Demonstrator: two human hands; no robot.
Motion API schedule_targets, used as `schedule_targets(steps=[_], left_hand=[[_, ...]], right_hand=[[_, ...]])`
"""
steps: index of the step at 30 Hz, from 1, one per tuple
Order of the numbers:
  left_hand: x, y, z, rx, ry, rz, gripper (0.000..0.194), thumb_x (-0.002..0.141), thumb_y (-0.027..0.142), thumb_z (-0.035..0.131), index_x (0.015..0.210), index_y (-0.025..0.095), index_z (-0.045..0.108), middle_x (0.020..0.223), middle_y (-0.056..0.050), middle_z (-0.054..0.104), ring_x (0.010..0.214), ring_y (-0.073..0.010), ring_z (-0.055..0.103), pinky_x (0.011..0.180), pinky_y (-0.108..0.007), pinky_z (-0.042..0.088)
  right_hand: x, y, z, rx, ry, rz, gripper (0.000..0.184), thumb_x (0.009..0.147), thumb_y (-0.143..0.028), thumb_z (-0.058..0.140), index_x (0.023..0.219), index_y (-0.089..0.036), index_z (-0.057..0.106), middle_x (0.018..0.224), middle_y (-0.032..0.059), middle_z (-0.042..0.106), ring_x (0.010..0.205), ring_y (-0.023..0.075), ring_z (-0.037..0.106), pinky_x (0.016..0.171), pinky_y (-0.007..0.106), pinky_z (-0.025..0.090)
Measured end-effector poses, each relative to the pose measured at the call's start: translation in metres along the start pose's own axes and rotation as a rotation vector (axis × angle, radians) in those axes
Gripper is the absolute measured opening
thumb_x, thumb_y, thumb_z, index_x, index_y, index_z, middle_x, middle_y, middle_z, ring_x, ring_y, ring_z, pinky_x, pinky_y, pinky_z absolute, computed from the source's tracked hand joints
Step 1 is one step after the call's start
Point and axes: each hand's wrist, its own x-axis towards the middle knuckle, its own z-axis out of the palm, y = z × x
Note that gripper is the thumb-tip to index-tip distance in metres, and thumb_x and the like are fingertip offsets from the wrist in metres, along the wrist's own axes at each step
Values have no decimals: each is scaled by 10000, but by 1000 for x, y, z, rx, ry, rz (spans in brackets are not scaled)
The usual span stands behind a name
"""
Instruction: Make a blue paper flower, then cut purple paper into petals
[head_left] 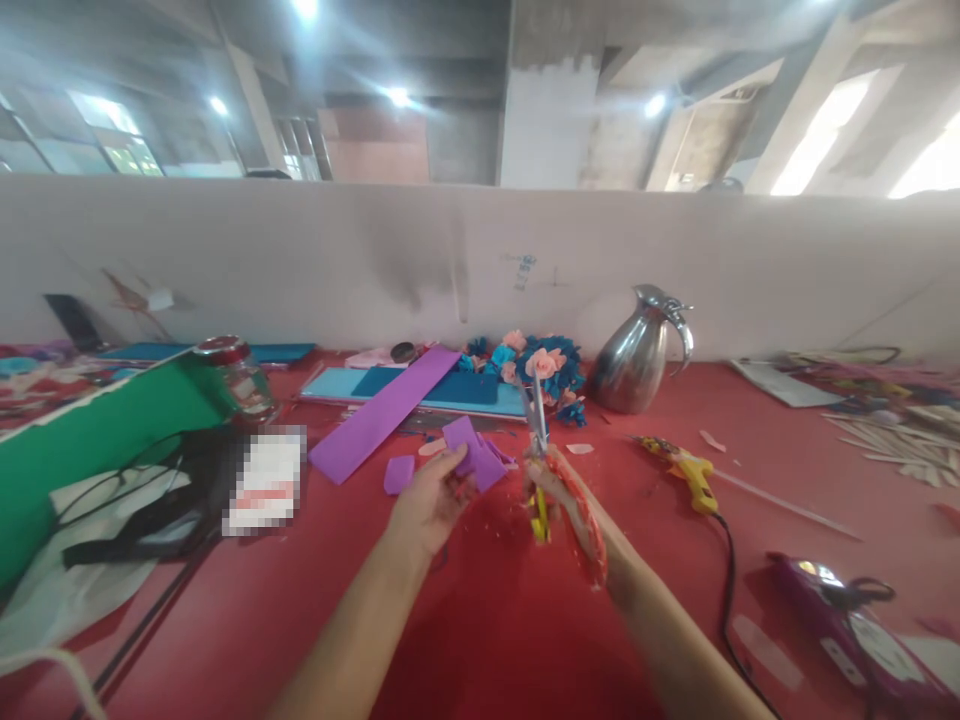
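My left hand (429,498) pinches a small purple foam piece (474,452) above the red table (480,620). My right hand (564,498) grips scissors (537,430) with yellow handles, the blades pointing up and away just right of the purple piece. The right hand is blurred by motion. A small purple scrap (398,474) lies left of my left hand. A long purple foam strip (382,413) lies diagonally behind it.
A steel jug (639,352) and a bunch of foam flowers (536,365) stand at the back wall. A yellow glue gun (686,470) with cord lies right. Blue sheets (420,390), a glass jar (240,378), green board (97,430), black straps (150,500) and a purple device (847,620) surround.
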Motion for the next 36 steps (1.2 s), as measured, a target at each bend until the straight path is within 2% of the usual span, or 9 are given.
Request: schedule_targets(steps=[4, 7, 12, 19, 24, 27, 31, 33, 36], left_hand=[[-7, 15, 13, -66, 25, -19, 89, 718, 59, 670, 719, 135, 625, 653, -41, 696, 541, -122, 628, 523, -239, 518], [-11, 15, 17, -77, -41, 95, 94, 691, 37, 668, 689, 125, 633, 676, -37, 702, 593, -128, 646, 589, -257, 547], [-13, 5, 10, -17, -156, 227, 112, 609, 106, 753, 692, 121, 678, 678, -14, 699, 624, -116, 645, 589, -212, 534], [-11, 8, -3, -2, -74, 221, 185, 526, 134, 829, 620, 156, 671, 637, 22, 683, 570, -69, 602, 475, -141, 440], [-7, -1, -3, 103, -167, 180, 218, 570, 168, 812, 773, 179, 732, 765, -10, 721, 674, -99, 634, 574, -170, 466], [-8, -3, -3, 260, -223, 320, 153, 632, 176, 769, 783, 187, 750, 837, -36, 719, 809, -144, 640, 743, -231, 482], [-12, 2, -3, 500, -210, 682, 175, 570, 94, 787, 658, 240, 751, 906, -38, 677, 925, -185, 595, 861, -271, 440], [-15, 2, -4, 592, -213, 818, 224, 569, 72, 779, 628, 285, 745, 949, -32, 660, 936, -195, 571, 874, -290, 435], [-18, -1, -6, 723, -259, 924, 246, 618, 98, 756, 640, 342, 739, 1020, -21, 658, 980, -218, 542, 924, -340, 419]], right_hand=[[-8, -1, 6, -91, -144, 56, 466, 769, -619, 594, 1014, -225, 556, 697, -19, 486, 555, 126, 459, 513, 254, 367], [-15, -2, 11, -155, -178, 27, 486, 742, -638, 618, 992, -222, 590, 686, -23, 460, 581, 123, 430, 544, 252, 364], [-22, 1, 16, -235, -246, -7, 479, 834, -622, 516, 1133, -250, 545, 715, -26, 450, 599, 111, 413, 561, 237, 381], [-16, 15, 17, -189, -211, -35, 449, 828, -644, 500, 918, -205, 525, 704, -24, 469, 546, 99, 423, 487, 223, 355], [-7, 26, 15, -16, -138, 58, 512, 760, -709, 527, 856, -207, 491, 636, -39, 481, 483, 96, 450, 445, 221, 368], [-9, 15, 18, 150, -97, 136, 497, 747, -677, 575, 890, -206, 505, 677, -27, 537, 502, 97, 483, 477, 228, 398], [-14, -6, 21, 337, -73, 208, 465, 697, -562, 687, 951, -200, 540, 695, -12, 586, 572, 123, 543, 531, 241, 423], [-14, -10, 20, 379, -48, 198, 445, 665, -470, 739, 966, -201, 553, 737, -2, 611, 621, 141, 571, 571, 263, 449], [-12, -7, 18, 364, -15, 132, 440, 636, -349, 770, 992, -207, 554, 774, -10, 613, 633, 137, 572, 605, 283, 471]])
